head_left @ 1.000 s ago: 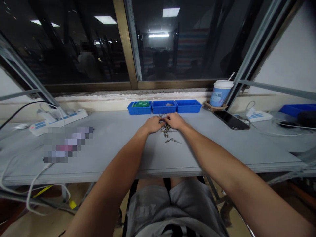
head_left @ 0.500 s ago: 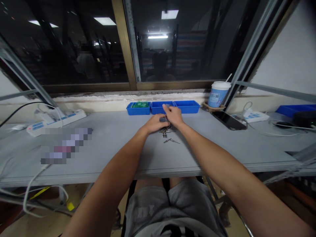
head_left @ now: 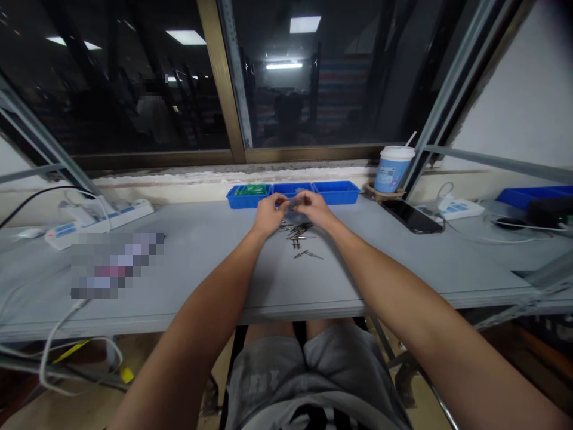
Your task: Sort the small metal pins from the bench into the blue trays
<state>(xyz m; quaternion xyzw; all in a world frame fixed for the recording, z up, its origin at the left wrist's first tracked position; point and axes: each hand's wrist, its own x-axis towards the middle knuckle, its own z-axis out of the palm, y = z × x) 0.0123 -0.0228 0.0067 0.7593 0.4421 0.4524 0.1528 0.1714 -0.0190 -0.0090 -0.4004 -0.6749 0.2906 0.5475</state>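
Observation:
My left hand (head_left: pixel 267 214) and my right hand (head_left: pixel 312 206) are raised together just above the grey table (head_left: pixel 215 269), in front of three blue bins (head_left: pixel 293 192). Both pinch a small greyish item (head_left: pixel 292 203) held between their fingertips; I cannot make out what it is. Below the hands lies a small heap of metal screws (head_left: pixel 297 233), with two loose ones (head_left: pixel 307 254) a little nearer to me. The left bin holds something green (head_left: pixel 252 190).
A white power strip (head_left: pixel 101 217) with cables lies at the left. A lidded cup with a straw (head_left: pixel 391 168), a dark phone (head_left: pixel 410 216) and a second power strip (head_left: pixel 456 208) sit at the right. Another blue tray (head_left: pixel 532 194) is far right. A window runs behind.
Both hands have lifted off the screw heap and risen toward the bins. They now hold a small item between them.

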